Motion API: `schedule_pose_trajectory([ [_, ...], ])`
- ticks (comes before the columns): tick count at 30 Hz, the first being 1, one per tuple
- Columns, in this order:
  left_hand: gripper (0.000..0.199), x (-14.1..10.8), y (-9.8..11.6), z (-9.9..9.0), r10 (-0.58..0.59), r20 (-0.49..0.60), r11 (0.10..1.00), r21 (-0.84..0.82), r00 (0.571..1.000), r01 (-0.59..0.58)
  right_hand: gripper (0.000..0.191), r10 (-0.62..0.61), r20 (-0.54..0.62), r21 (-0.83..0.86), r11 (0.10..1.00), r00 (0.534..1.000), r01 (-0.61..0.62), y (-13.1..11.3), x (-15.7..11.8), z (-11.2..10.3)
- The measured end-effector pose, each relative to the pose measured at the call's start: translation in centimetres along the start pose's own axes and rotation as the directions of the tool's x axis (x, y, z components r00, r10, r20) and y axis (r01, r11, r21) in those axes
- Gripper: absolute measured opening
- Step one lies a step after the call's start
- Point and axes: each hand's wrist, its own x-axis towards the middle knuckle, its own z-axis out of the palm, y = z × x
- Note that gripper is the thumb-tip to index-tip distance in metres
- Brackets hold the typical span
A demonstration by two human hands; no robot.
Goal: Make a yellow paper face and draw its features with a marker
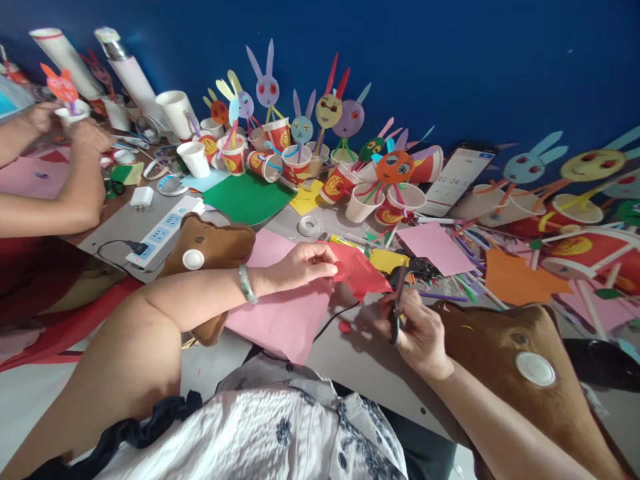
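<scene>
The person's left hand (305,267) has thumb and forefinger closed in a pinch on red paper (360,270), just above the desk (390,380). The paper is a flat, bright sheet with an uneven, angular outline, sloping toward the right hand (420,330); whether the bit right at the fingertips is part of it or a loose piece, I can't tell from here. The right hand is curled round dark scissors (399,297), blades pointing up, near the sheet's edge but apart from it; how wide the blades stand I can't make out. A small red scrap (345,327) lies on the desk between the hands.

Under the left forearm are a pink sheet (290,327) and a brown cushion (215,243); a second brown cushion (495,340) sits by the right wrist. Behind the red paper, a clear tape roll (309,227) lies near a green sheet (250,198).

Along the blue wall (400,40) stand paper rabbits (395,167) on paper cups (340,183), some red with a yellow emblem whose lettering is too small to read. A propped phone (457,180) shows "02:24" and further digits. At far left, another person's hands (93,137) are at a white cup.
</scene>
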Motion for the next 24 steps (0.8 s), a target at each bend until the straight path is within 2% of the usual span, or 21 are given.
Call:
schedule_pose_trajectory([
  [2, 0.022, 0.0, 0.0, 0.1, -0.031, 0.026, 0.999, -0.018, 0.999, 0.031, 0.032, -0.138, -0.141, -0.147, 0.982, 0.980, 0.117, 1.1, -0.3, 0.0],
  [4, 0.022, -0.2, 0.0, 0.4, -0.059, 0.064, 0.998, -0.025, 0.996, 0.061, 0.023, -0.201, -0.205, -0.254, 0.956, 0.958, 0.146, 1.8, -0.5, 0.2],
  [6, 0.023, -0.3, 0.0, 0.6, -0.068, 0.100, 0.997, -0.034, 0.993, 0.072, 0.021, -0.165, -0.213, -0.300, 0.949, 0.963, 0.096, 2.1, -0.6, 0.3],
  [8, 0.022, -0.4, 0.0, 0.8, -0.072, 0.138, 0.995, -0.053, 0.988, 0.079, 0.026, -0.079, -0.215, -0.323, 0.946, 0.973, 0.005, 2.1, -0.5, 0.5],
  [10, 0.020, -0.4, -0.1, 0.8, -0.066, 0.165, 0.995, -0.064, 0.984, 0.078, 0.017, -0.013, -0.199, -0.332, 0.942, 0.980, -0.055, 1.9, -0.3, 0.6],
  [16, 0.019, -0.3, -0.9, 0.8, -0.053, 0.248, 0.992, -0.099, 0.967, 0.080, 0.005, 0.091, -0.241, -0.258, 0.954, 0.966, -0.154, 1.2, 0.8, 0.6],
  [21, 0.025, -0.4, -0.9, 0.9, -0.061, 0.318, 0.990, -0.103, 0.946, 0.098, 0.007, 0.161, -0.213, -0.179, 0.963, 0.964, -0.200, -0.2, 1.5, -1.1],
  [24, 0.026, -0.5, -0.8, 1.0, -0.057, 0.330, 0.993, -0.081, 0.942, 0.088, 0.009, 0.143, -0.137, -0.146, 0.976, 0.980, -0.163, -1.1, 1.3, -2.0],
])
